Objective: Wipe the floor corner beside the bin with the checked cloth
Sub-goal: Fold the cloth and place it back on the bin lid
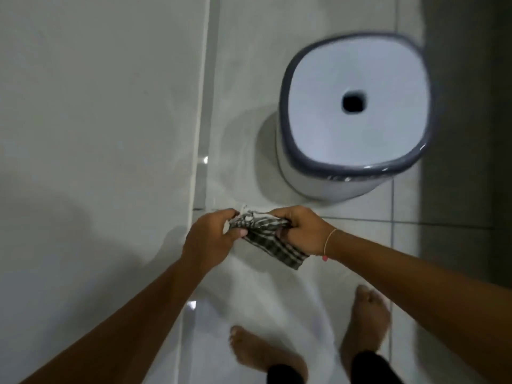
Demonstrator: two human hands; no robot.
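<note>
The checked cloth [267, 239], grey and white, is bunched between both hands in mid-air above the floor. My left hand [210, 239] grips its left end and my right hand [302, 231] grips its right end, with a loose corner hanging down to the right. The bin [354, 115], white with a grey rim and a dark hole in its lid, stands on the floor just beyond my hands, up and to the right. The floor strip beside the bin [235, 151] runs along the wall base on its left.
A pale wall [97, 120] fills the left side, with a glossy skirting strip [203, 151] at its foot. A dark wall or door [468, 134] stands at the right. My bare feet [363, 317] rest on the white floor tiles below my hands.
</note>
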